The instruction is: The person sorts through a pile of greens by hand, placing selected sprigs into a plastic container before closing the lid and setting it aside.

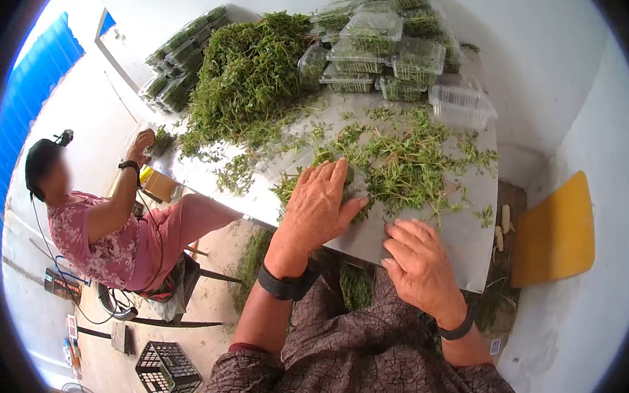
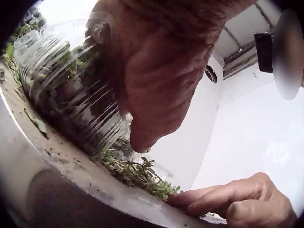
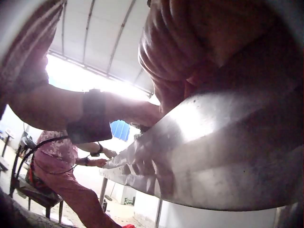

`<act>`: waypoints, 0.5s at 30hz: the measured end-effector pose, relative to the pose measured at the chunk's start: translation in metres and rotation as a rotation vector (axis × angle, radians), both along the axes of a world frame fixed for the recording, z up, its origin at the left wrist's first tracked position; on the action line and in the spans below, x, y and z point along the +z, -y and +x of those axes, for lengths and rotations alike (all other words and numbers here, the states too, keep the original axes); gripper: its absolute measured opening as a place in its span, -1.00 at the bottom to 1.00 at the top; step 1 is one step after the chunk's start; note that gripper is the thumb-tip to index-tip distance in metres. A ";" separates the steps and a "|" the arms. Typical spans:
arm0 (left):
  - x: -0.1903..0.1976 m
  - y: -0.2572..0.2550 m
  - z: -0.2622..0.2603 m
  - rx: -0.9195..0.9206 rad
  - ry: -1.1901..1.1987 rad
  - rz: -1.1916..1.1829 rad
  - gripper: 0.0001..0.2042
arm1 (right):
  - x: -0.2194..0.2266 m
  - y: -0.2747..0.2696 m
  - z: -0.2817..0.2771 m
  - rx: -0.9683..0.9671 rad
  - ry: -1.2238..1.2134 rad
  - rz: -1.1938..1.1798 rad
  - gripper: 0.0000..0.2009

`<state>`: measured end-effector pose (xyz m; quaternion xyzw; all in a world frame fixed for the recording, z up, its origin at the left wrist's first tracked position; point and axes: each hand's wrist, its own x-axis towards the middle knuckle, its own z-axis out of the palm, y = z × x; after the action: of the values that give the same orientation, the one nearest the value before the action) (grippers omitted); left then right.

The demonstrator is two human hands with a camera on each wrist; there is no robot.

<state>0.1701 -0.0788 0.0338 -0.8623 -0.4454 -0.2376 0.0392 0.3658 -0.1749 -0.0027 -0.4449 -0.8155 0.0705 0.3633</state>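
Though left hand (image 1: 314,214) hides most of clear container (image 2: 71,95) on table (image 1: 464,260), its fingers look extended, thumb apart; right hand (image 1: 423,267), fingers loosely bent, lies beside loose greens (image 1: 409,166), fingertip contact unclear.

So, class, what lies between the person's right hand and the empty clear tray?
Loose green sprigs, strewn over the metal table, lie between the right hand and the tray; the head view shows this.

One metal table (image 1: 467,259), one left hand (image 1: 316,207), one right hand (image 1: 421,269), two foreground wristbands (image 1: 288,282), one seated person (image 1: 103,236), two groups of stacked clear boxes (image 1: 360,57), one heap of greens (image 1: 248,75), one black crate (image 1: 169,373), one yellow panel (image 1: 552,234).
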 end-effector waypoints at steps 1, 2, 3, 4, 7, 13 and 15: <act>0.002 0.001 0.001 0.009 -0.004 -0.023 -0.40 | 0.000 0.000 0.000 -0.003 0.003 0.002 -0.74; 0.004 0.001 0.001 0.017 -0.008 -0.047 -0.41 | -0.001 0.000 0.000 -0.003 0.006 0.006 -0.74; 0.005 0.002 0.002 0.018 -0.006 -0.045 -0.41 | -0.001 0.000 0.000 -0.007 0.006 0.014 -0.74; 0.005 0.002 0.002 0.023 0.001 -0.047 -0.43 | -0.002 0.000 0.000 -0.010 0.007 0.021 -0.74; 0.008 0.004 0.003 0.054 -0.023 -0.078 -0.48 | -0.003 0.000 -0.001 -0.015 0.005 0.030 -0.75; 0.004 0.006 0.000 0.079 -0.077 -0.035 -0.60 | -0.003 -0.001 -0.001 -0.019 0.010 0.025 -0.74; 0.007 0.005 -0.005 0.085 -0.090 -0.074 -0.62 | -0.003 -0.001 -0.001 -0.020 0.014 0.032 -0.74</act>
<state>0.1656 -0.0842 0.0405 -0.8533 -0.4879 -0.1800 0.0373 0.3644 -0.1740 -0.0061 -0.4476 -0.8146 0.0506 0.3653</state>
